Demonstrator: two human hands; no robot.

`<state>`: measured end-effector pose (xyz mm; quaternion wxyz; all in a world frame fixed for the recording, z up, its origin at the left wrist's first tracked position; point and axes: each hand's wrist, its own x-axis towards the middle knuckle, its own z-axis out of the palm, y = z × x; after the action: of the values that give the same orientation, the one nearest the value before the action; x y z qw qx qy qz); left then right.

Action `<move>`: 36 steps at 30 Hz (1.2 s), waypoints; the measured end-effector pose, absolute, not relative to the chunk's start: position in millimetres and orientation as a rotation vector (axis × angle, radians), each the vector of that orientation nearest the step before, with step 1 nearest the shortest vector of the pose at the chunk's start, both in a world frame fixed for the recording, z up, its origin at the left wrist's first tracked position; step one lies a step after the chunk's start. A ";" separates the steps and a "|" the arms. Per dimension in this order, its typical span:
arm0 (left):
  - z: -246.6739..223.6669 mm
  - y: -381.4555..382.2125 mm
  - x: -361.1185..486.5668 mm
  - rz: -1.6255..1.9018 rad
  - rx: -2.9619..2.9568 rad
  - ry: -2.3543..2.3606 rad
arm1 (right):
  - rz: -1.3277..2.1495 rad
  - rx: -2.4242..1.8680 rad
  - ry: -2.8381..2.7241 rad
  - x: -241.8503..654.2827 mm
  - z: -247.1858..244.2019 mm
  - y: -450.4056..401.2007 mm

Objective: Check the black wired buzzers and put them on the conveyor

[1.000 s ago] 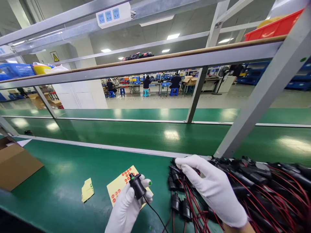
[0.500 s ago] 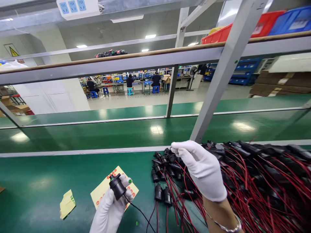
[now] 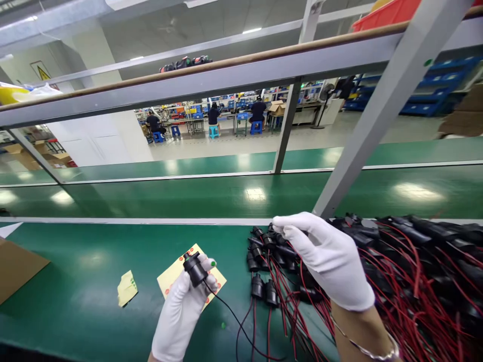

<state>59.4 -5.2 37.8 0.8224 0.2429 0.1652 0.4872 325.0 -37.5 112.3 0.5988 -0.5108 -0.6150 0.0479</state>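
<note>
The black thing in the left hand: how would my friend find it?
On the green table, find the yellow sheet with red dots. In front of it, the left hand holds the black part. Unlike the piled parts at right, it's held up, trailing a dark wire.

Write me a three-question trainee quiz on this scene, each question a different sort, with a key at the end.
1. Multiple choice: What is in the left hand?
a) a screwdriver
b) a black cylindrical part with a thin wire
c) a roll of tape

2. True or false: The right hand is ungloved.

3. Fill in: From the wearer's view, the smaller yellow paper lies to the ____ of the larger yellow sheet.

Key: 1 b; 2 false; 3 left.
</note>
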 end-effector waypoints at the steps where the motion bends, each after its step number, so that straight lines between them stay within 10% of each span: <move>1: 39.4 -6.2 58.5 1.049 0.501 0.370 | 0.100 -1.189 -1.453 323.5 112.9 -36.9; 36: 34.6 -19.9 65.0 1.129 0.930 0.744 | 0.032 -1.228 -1.698 307.6 103.6 -22.5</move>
<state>65.0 -19.9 34.6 0.6817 0.4145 0.3318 0.5033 307.6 -22.5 103.6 0.4994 -0.5078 -0.7018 0.0132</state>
